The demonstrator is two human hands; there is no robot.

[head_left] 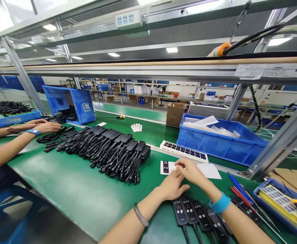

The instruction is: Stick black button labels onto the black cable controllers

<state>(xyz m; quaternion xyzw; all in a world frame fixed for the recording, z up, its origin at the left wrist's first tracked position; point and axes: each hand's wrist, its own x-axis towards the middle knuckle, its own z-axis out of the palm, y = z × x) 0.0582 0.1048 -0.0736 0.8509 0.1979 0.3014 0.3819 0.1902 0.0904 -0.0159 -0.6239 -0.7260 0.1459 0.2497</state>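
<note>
My left hand [172, 185] rests on the white backing sheet [209, 170], its thumb held apart from the fingers and its fingertips partly covered by my right hand. Thumb and fingers of my right hand [192, 173] come together in a pinch just above the left fingertips; what they pinch, if anything, is too small to make out. One black button-panel sticker [165, 166] shows at the left end of the sheet. Below my hands lie several black corded controllers [180, 211] with similar button faces, side by side, partly behind my right forearm.
A pile of black corded controllers [112, 145] covers the bench's middle. Behind stand a white strip of stickers [184, 151] and a blue bin [219, 149]. Tweezers [240, 193] and a blue tool tray [278, 206] lie right. At left, a co-worker's hands [45, 127] handle cords.
</note>
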